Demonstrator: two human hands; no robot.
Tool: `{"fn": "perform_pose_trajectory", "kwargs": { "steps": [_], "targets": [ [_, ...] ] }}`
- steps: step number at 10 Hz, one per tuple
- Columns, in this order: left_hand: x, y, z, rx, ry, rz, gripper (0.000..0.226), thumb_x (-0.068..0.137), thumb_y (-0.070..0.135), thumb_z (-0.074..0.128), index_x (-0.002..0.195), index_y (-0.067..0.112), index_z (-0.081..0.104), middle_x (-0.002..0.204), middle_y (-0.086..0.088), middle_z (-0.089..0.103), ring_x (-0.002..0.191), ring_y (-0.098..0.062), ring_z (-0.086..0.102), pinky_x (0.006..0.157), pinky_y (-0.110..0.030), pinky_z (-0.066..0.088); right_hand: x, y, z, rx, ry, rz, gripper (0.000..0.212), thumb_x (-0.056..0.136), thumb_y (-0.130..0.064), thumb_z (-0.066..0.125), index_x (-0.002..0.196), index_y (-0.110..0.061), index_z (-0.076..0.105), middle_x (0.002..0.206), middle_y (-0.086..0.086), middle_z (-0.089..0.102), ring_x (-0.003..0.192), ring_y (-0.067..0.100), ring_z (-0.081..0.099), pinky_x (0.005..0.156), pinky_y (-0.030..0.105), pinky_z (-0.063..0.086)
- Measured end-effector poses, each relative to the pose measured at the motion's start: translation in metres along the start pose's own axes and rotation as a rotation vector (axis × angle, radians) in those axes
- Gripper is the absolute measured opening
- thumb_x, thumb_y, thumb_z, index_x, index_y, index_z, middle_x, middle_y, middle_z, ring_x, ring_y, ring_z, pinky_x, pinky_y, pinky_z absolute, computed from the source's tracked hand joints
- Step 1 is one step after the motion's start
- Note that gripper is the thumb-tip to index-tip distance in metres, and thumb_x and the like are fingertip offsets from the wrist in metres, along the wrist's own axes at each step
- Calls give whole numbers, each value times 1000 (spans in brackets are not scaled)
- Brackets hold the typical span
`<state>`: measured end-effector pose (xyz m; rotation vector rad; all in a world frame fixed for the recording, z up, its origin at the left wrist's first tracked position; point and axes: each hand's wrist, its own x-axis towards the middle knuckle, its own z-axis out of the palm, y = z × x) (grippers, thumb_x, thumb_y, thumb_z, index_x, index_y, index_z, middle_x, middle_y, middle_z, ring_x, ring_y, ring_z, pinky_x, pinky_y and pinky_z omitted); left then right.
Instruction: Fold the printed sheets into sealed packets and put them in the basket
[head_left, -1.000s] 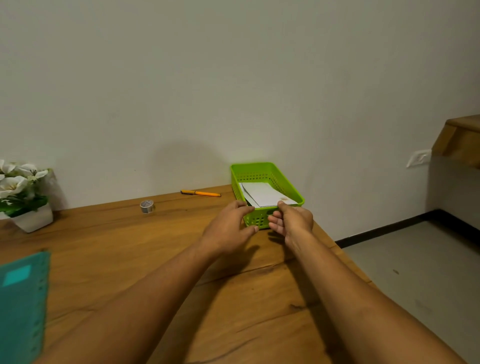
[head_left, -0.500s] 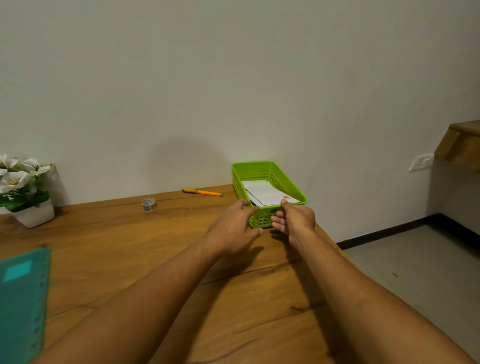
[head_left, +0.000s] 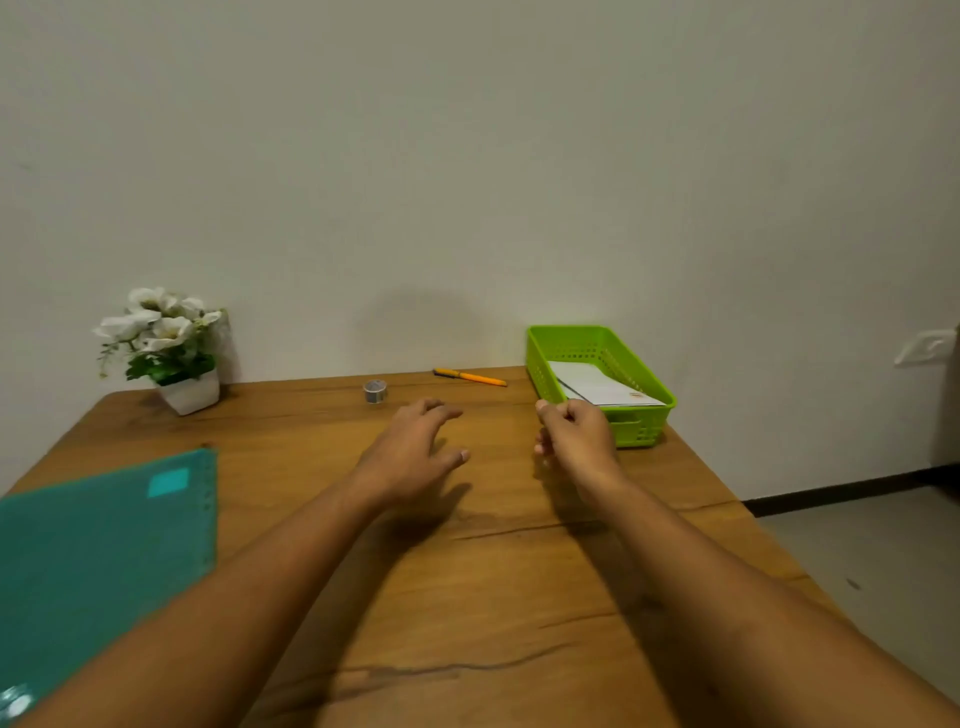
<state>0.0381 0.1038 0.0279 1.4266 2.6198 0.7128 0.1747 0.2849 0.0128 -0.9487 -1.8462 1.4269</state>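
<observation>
Green basket (head_left: 645, 375) corner hidden behind right hand (head_left: 577, 440); teal folder (head_left: 104, 551) cropped.

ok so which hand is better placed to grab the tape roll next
Left, probably. The left hand is open with its fingers pointing toward the tape roll, just short of it. The right hand is curled, farther off beside the green basket.

flower pot (head_left: 188, 393) 10 o'clock on wooden table (head_left: 467, 597) | orange pen (head_left: 470, 376) 12 o'clock, near wall | teal folder (head_left: 104, 561) 8 o'clock | wall socket (head_left: 924, 347) 3 o'clock
</observation>
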Motion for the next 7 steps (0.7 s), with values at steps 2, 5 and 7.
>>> {"fn": "perform_pose_trajectory", "kwargs": {
  "steps": [2,5,7],
  "targets": [
    [-62,-90,-42,121,90,-338,64,96,54,59,152,32,40,161,-2,31,147,-24,30,118,-53,36,-25,-5,51,-651,-258,-290,34,93,-56,62,101,-23,69,104,0,73,100,27,66,85,40,54],
    [-98,-165,-40,330,-39,-659,78,100,71,22,162,24,19,171,-16,8,157,-36,7,125,-59,8,-28,-2,107,-1058,-493,-443,60,103,-58,45,148,-20,47,155,7,46,142,28,41,116,45,37],
    [-64,-149,-31,333,-51,-527,75,102,68,23,163,25,20,170,-15,11,157,-34,8,125,-58,8,-5,-1,128,-1073,-475,-482,58,102,-61,42,141,-19,52,148,8,50,137,28,45,113,45,37]
  ]
}}
